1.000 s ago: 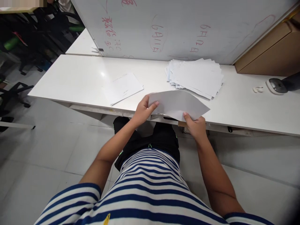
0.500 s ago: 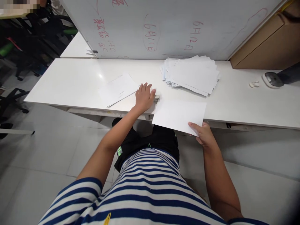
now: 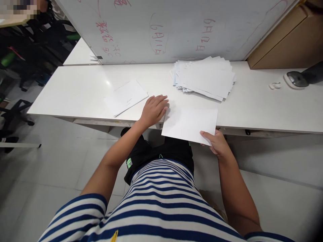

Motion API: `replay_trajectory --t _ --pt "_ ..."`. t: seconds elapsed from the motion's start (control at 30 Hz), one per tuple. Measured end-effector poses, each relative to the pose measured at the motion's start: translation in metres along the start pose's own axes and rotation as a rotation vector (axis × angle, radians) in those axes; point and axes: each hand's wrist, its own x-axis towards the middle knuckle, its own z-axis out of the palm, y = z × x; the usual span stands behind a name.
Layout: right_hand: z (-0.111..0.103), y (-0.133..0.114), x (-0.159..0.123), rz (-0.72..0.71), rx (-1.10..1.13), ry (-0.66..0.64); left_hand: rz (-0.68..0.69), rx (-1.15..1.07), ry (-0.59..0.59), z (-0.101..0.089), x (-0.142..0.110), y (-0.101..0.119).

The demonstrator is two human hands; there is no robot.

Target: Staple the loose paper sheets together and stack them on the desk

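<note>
Right hand [image 3: 219, 143] pinches a white sheet [image 3: 189, 122] by its near right corner, thumb laid on the upper face, the other fingers curled below and partly hidden. The sheet spans the space between the two hands, its near part jutting past the front edge of the table [image 3: 252, 104], over dark trousers [image 3: 164, 148]. Left hand [image 3: 153, 109] sits at the sheet's far left corner, back of the hand upward, fingers stretched out and pointing toward the right, thumb close under them. Its palm side is hidden; cannot tell whether it grips anything there, nor whether the thumb touches the paper. Just left of the left hand, near its fingers: a few sheets with faint print [image 3: 128, 96], lying askew on the table. Beyond the right hand and the held sheet: a thick, uneven paper pile [image 3: 204, 77], edges fanned. Farther off, past both hands, a whiteboard [image 3: 131, 33] stands along the back of the table, with red handwriting turned sideways. To the right of the right hand, well apart from it: a small white object [image 3: 275, 85], then a dark-topped white device [image 3: 296, 80]; behind these, a brown cardboard box [image 3: 280, 43].
</note>
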Motion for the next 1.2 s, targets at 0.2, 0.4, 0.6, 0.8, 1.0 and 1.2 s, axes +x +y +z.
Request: replay_trajectory --t 0.2,0.4,0.6,0.8,1.0,1.2 --pt "-0.001 0.003 -0.001 0.004 0.025 0.002 0.081 -0.021 -0.035 0.007 -0.016 -0.003" --pt "-0.001 0.008 -0.001 0.011 0.017 0.008 0.122 -0.048 0.001 0.01 -0.017 -0.011" --pt "-0.004 0.011 -0.001 0.001 0.008 -0.005 0.138 -0.095 0.007 0.012 -0.018 -0.015" --pt "-0.004 0.01 -0.002 0.007 0.011 -0.007 0.141 -0.108 0.021 0.015 -0.017 -0.016" --pt "-0.006 0.008 -0.003 0.006 0.001 0.002 0.139 -0.104 0.041 0.018 -0.018 -0.017" --pt "-0.006 0.008 -0.004 0.008 -0.001 -0.016 0.125 -0.104 0.029 0.02 -0.021 -0.017"
